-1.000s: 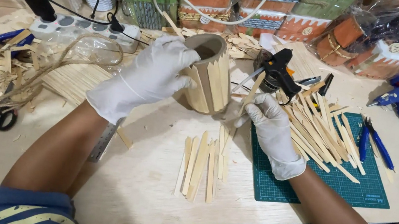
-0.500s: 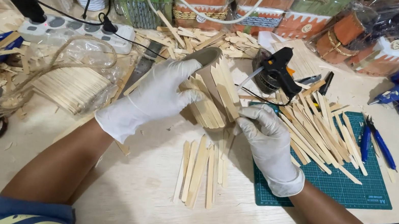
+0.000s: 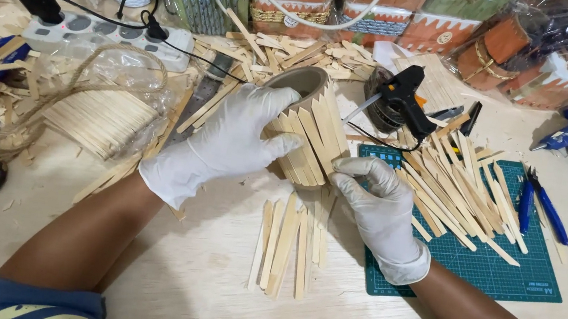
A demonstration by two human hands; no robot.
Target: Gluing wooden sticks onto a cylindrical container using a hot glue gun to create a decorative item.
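I see my left hand (image 3: 228, 137) wrapped around the stick-clad tube (image 3: 306, 129), tilted above the surface (image 3: 174, 269). My right hand (image 3: 373, 200) pinches its lower edge; loose sticks (image 3: 287, 244) lie just below.

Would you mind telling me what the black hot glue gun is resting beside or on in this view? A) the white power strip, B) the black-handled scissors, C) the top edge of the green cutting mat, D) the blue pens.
C: the black glue gun sits just above the top edge of the green cutting mat, right of the stick-covered tube that the left hand and right hand hold.
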